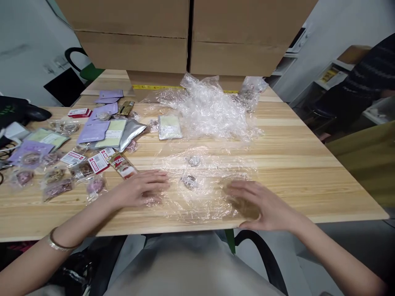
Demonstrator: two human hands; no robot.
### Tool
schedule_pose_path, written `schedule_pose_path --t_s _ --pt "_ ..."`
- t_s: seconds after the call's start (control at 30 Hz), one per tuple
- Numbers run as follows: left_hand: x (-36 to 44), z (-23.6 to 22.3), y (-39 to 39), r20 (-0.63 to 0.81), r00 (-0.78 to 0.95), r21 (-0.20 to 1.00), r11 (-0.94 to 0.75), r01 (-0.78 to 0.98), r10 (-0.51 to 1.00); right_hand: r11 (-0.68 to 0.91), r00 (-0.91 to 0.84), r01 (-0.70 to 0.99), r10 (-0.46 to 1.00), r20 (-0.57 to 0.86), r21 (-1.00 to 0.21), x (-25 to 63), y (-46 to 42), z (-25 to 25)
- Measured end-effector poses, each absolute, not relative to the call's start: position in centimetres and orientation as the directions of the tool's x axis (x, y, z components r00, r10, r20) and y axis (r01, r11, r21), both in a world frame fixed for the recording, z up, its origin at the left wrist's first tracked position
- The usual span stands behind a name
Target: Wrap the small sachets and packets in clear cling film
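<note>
Fingers (156, 179) loosely parted, our left hand (139, 189) and right hand (269, 205) flank two small packets (189, 182) and clear film (206, 207), seemingly a spreading-out step calling for light, even pressure.

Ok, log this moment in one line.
clear film: spread on table, two small packets within its outline | left hand: open, by its left side | right hand: open, by its right side | behind: crumpled wrap

The person's left hand (140, 189) and right hand (267, 203) are bare, as are both slim forearms (330, 246). A narrow, rounded bracelet (58, 246), part dark brown, part textured silver, circles the left arm. A pale grey garment (191, 267) covers the torso; blur leaves its fabric uncertain.
</note>
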State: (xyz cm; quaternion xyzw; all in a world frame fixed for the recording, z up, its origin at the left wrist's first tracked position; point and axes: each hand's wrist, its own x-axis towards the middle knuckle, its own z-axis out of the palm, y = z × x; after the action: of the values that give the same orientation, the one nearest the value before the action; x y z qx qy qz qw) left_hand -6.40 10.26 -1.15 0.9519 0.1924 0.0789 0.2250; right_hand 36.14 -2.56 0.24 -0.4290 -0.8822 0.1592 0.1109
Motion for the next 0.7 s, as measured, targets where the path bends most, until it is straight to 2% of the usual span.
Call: schedule_pose_path --t_s 0.1,0.2,0.3,0.37,0.43,0.53,0.6,0.63,0.7 --pt "-5.8 -0.9 10.8 0.077 0.894 0.613 -0.728 0.307 0.442 0.689 -0.706 0.645 0.703 0.088 -0.331 34.7 -2.1 -1.1" --pt "-6.1 -0.5 10.8 0.04 0.836 0.709 -0.606 0.362 0.547 0.701 -0.706 0.624 0.695 0.136 -0.344 34.8 -1.7 -1.7" --pt "-6.6 0.0 10.1 -0.082 0.757 0.765 -0.446 0.465 0.649 0.587 -0.623 0.667 0.777 0.089 -0.46 35.2 -1.7 -0.7" --pt "-6.6 0.1 9.5 -0.171 0.723 0.81 -0.323 0.49 0.669 0.451 -0.553 0.693 0.833 -0.012 -0.562 35.3 -1.7 0.4" --pt "-6.4 0.0 9.1 -0.2 0.698 0.851 -0.231 0.472 0.688 0.305 -0.497 0.694 0.858 -0.127 -0.652 35.5 -1.2 1.5" --pt "-5.8 -0.2 8.7 -0.111 0.657 0.865 -0.253 0.433 0.746 0.163 -0.51 0.608 0.83 -0.225 -0.777 35.6 0.9 2.5" --pt "-5.4 -0.3 8.7 -0.051 0.653 0.85 -0.311 0.426 0.756 0.146 -0.517 0.558 0.831 -0.204 -0.817 35.1 3.2 2.7" --pt "-5.3 -0.3 8.6 -0.032 0.661 0.844 -0.334 0.42 0.749 0.171 -0.504 0.561 0.847 -0.17 -0.81 34.4 4.4 2.6" --pt "-5.0 -0.2 8.5 -0.01 0.679 0.842 -0.36 0.401 0.734 0.287 -0.486 0.637 0.87 -0.084 -0.716 32.4 7.0 2.1"
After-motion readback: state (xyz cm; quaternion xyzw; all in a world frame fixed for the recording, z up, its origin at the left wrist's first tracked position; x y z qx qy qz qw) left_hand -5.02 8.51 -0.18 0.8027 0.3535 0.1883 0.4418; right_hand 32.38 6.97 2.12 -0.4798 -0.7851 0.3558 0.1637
